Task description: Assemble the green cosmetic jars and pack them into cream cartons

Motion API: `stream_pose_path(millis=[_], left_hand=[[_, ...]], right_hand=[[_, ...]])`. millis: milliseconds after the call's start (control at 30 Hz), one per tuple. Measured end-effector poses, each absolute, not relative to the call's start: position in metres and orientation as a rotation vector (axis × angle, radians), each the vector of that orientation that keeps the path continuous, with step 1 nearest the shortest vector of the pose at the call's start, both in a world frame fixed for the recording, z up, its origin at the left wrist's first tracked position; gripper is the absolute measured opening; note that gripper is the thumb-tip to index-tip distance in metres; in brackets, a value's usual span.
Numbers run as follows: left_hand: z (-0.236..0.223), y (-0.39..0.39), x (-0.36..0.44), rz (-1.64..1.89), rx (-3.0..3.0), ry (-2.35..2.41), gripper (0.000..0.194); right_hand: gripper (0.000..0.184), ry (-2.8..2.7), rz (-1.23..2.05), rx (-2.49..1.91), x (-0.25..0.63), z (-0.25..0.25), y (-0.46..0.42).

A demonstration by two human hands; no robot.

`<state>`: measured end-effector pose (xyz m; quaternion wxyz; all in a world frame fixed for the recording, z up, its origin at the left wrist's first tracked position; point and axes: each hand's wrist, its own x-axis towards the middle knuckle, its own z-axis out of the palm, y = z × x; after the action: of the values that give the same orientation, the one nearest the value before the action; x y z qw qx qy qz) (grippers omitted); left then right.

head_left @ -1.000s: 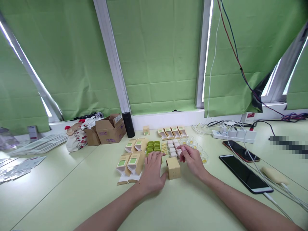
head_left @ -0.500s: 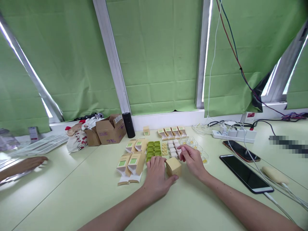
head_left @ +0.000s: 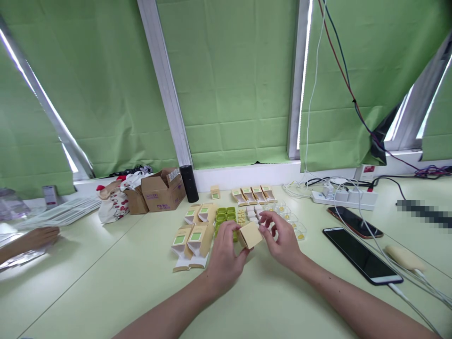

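Note:
A small tan cardboard box (head_left: 251,235) is tilted in my left hand (head_left: 226,254), held between fingers and thumb a little above the table. Close to its right edge is my right hand (head_left: 282,240), fingers bent and apart; whether the thumb tip touches the box I cannot tell. Behind the hands stand green cups (head_left: 221,217), small yellow pieces (head_left: 241,216), white blocks (head_left: 252,214) and clear domes with yellow inside (head_left: 299,230). Left of my left hand lie opened tan boxes (head_left: 199,238) with green labels. More opened boxes (head_left: 252,194) line up farther back.
To the right are a phone (head_left: 360,254), a second phone (head_left: 355,220), a beige power bank (head_left: 404,256), a power strip (head_left: 348,197) and cables. A carton (head_left: 162,190) and black cylinder (head_left: 189,183) stand back left. Another person's hand (head_left: 45,235) is at far left.
My left hand has lifted the box off the table and tilted it. My right hand has shifted from above the white blocks to the box's right edge.

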<state>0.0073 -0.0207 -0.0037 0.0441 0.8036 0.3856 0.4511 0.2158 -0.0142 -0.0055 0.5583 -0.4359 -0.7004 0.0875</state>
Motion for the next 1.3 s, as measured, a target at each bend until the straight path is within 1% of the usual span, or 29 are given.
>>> stream_pose_path(millis=[100,267,467,867,1000,1133,1300], left_hand=[[-0.006,-0.017,0.004,1.518,2.586,1.098,0.047],[-0.004,-0.016,0.004,1.658,2.794,1.058,0.042],[0.0,-0.014,0.005,1.737,3.012,1.019,0.039],[-0.002,-0.015,0.005,1.535,3.198,1.079,0.034],[-0.002,-0.016,0.006,1.478,3.218,1.111,0.034],[-0.002,-0.019,0.008,1.353,3.218,1.139,0.038],[-0.002,-0.023,0.008,1.254,3.116,1.162,0.042]], right_hand=[[0.03,-1.722,0.086,-0.912,0.211,-0.007,-0.021],[0.05,-1.836,-0.037,-0.781,0.203,-0.006,-0.031],[0.055,-1.87,-0.027,-0.784,0.198,-0.007,-0.035],[0.071,-1.952,-0.036,-0.842,0.194,-0.014,-0.033],[0.071,-1.938,-0.006,-0.883,0.193,-0.014,-0.033],[0.071,-1.93,0.013,-0.942,0.192,-0.015,-0.033],[0.066,-1.916,0.059,-1.019,0.191,-0.018,-0.032]])
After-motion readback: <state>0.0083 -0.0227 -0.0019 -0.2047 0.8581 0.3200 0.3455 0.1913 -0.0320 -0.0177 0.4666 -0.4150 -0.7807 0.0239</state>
